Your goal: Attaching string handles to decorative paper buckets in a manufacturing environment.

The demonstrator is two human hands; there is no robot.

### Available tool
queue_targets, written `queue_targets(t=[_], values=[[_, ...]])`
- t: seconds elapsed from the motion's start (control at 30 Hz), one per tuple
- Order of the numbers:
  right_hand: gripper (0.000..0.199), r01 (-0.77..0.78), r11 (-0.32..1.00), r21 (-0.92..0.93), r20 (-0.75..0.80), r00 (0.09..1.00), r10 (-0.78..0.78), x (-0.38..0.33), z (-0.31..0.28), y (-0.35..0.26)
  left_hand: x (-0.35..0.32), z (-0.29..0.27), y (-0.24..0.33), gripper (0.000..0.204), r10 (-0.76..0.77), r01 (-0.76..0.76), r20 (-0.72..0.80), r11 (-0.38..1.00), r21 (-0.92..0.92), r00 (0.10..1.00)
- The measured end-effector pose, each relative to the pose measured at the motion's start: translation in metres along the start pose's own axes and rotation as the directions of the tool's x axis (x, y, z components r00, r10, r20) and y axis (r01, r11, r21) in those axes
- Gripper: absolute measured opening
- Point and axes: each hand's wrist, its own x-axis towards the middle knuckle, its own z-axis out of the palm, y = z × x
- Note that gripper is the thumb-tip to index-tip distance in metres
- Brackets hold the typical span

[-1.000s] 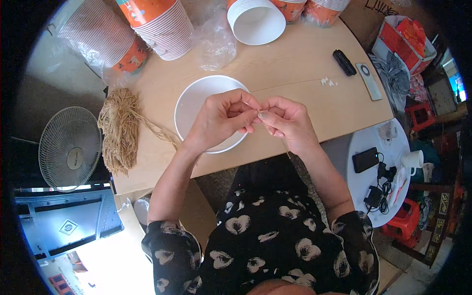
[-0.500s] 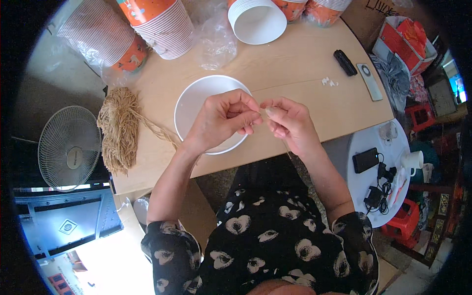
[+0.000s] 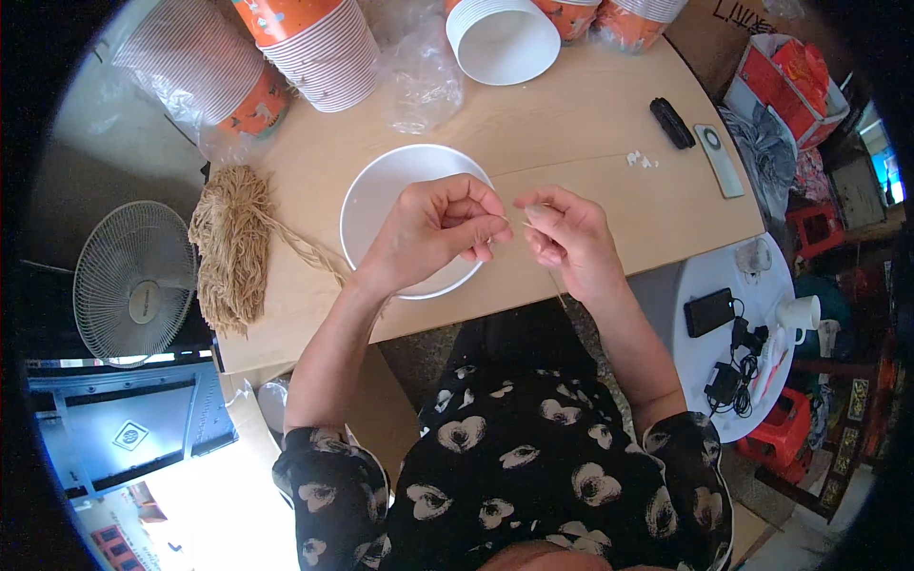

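My left hand (image 3: 433, 233) hovers over a white paper bowl (image 3: 381, 195) on the wooden table (image 3: 571, 133), fingertips pinched together. My right hand (image 3: 566, 238) sits just to its right, also pinched. Between the two pinches runs a thin tan string (image 3: 522, 224), short and hard to see. A bundle of the same tan string (image 3: 228, 247) lies at the table's left edge, with a twisted strand trailing toward my left wrist.
Stacks of orange-and-white paper cups (image 3: 319, 43) and an open white bowl stack (image 3: 502, 38) stand at the back, with clear plastic wrap (image 3: 419, 71). A black remote (image 3: 672, 123) and a grey remote (image 3: 719, 160) lie right. A fan (image 3: 133, 285) stands left; a white side table (image 3: 733, 333) holds a phone.
Both hands stay pinched on the string above the bowl; the fingers have shifted only slightly.
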Motion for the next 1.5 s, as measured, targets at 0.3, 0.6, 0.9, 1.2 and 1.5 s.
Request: queue_targets(t=[0.3,0.6,0.9,1.2,1.5], values=[[0.013,0.079,0.977,-0.198,0.013,0.997,-0.078,0.001,0.005,0.005,0.000,0.002,0.000,0.011,-0.011,0.011,0.010,1.000,-0.009,1.000],[0.018,-0.017,0.998,-0.057,-0.003,1.000,0.017,-0.002,0.003,0.000,-0.001,-0.001,0.001,0.012,-0.051,0.052,0.022,0.998,-0.033,0.998],[0.012,0.136,0.956,-0.260,-0.024,0.989,-0.147,0.002,0.006,0.006,0.000,-0.001,0.001,0.013,-0.052,0.053,0.038,0.998,-0.029,0.998],[0.011,0.144,0.968,-0.205,-0.129,0.977,-0.172,0.003,0.001,0.007,0.000,0.001,0.000,0.024,-0.073,0.077,0.077,0.996,-0.042,0.994],[0.011,0.201,0.933,-0.298,-0.063,0.971,-0.230,-0.004,0.008,-0.004,0.000,0.008,0.000,0.013,0.039,-0.040,0.032,0.999,0.027,0.999]])
